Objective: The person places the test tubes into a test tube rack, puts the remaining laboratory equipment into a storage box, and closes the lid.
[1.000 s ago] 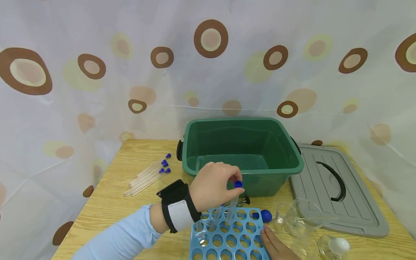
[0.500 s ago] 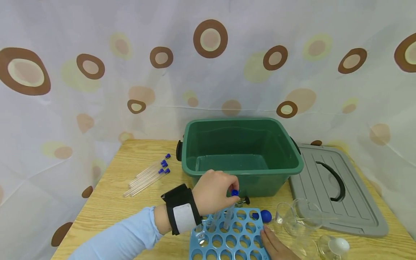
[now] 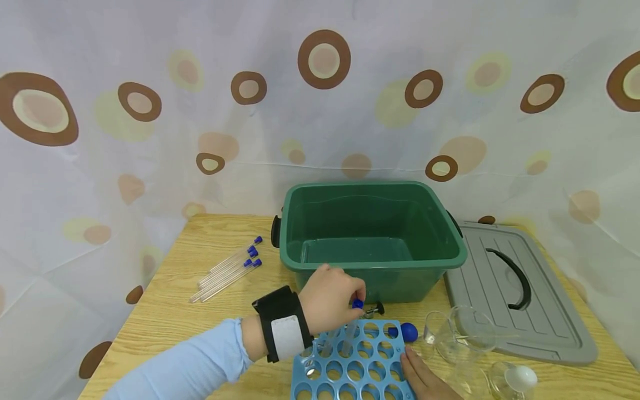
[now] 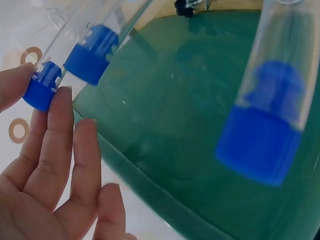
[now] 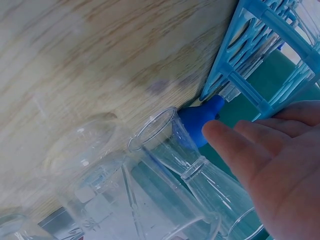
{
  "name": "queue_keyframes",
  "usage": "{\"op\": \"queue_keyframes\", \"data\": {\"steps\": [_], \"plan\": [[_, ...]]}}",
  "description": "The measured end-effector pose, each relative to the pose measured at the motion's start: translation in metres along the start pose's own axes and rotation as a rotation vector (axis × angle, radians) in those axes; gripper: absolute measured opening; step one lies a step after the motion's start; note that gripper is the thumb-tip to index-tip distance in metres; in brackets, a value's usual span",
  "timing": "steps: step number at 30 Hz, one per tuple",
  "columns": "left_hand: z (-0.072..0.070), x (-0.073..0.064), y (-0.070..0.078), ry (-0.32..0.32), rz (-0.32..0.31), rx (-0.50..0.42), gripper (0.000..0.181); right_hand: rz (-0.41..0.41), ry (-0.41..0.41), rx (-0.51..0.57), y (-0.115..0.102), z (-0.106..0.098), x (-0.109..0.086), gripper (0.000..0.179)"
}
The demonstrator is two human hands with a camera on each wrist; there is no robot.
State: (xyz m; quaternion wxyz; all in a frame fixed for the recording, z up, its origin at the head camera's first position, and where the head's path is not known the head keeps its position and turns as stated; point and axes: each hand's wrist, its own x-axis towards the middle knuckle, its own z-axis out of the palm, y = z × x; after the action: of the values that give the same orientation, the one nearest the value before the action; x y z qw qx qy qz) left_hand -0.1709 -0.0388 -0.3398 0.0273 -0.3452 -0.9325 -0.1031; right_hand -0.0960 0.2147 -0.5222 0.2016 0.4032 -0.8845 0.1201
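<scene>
Head view is showing the left hand point(image 3: 327, 297) pinching a capped tube point(image 3: 350, 336) by its blue top between thumb and fingers, over the far part of a light-blue rack point(image 3: 341, 381). The tube is standing slightly tilted, its lower part reaching into a hole of the rack; the hand is covering part of the back row, so exactly which hole is hard to tell. In the left wrist view, thumb and fingertips are closing on the blue cap from both sides, while a second tube point(image 4: 92, 55) is standing just beside it and a third tube point(image 4: 259, 145) is showing further off, both wearing blue caps.

The right hand point(image 3: 425, 378) is resting against the rack's right edge, its fingers lying fairly straight and gripping nothing. A blue bulb point(image 3: 409, 333) is lying near its fingertips, and clear vessels point(image 3: 465, 333) are standing beside it, their outlines overlapping in the right wrist view.

Behind the rack, a green tub point(image 3: 380, 265) is sitting with its top uncovered, and a grey lid point(image 3: 480, 289) with a black handle is lying to its right. To the left, loose tubes point(image 3: 230, 274) with blue caps are lying side by side on the wooden table point(image 3: 165, 333). A patterned curtain point(image 3: 280, 50) is hanging behind everything.
</scene>
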Motion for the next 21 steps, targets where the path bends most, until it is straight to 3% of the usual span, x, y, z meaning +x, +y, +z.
{"op": "queue_keyframes", "data": {"steps": [13, 21], "plan": [[0.01, -0.002, 0.0, -0.024, -0.001, 0.01, 0.007, 0.043, -0.027, 0.014, -0.002, -0.003, -0.001, 0.1], [0.011, -0.002, -0.002, -0.033, 0.0, 0.027, 0.009, 0.031, -0.022, 0.024, -0.002, -0.003, 0.0, 0.092]]}}
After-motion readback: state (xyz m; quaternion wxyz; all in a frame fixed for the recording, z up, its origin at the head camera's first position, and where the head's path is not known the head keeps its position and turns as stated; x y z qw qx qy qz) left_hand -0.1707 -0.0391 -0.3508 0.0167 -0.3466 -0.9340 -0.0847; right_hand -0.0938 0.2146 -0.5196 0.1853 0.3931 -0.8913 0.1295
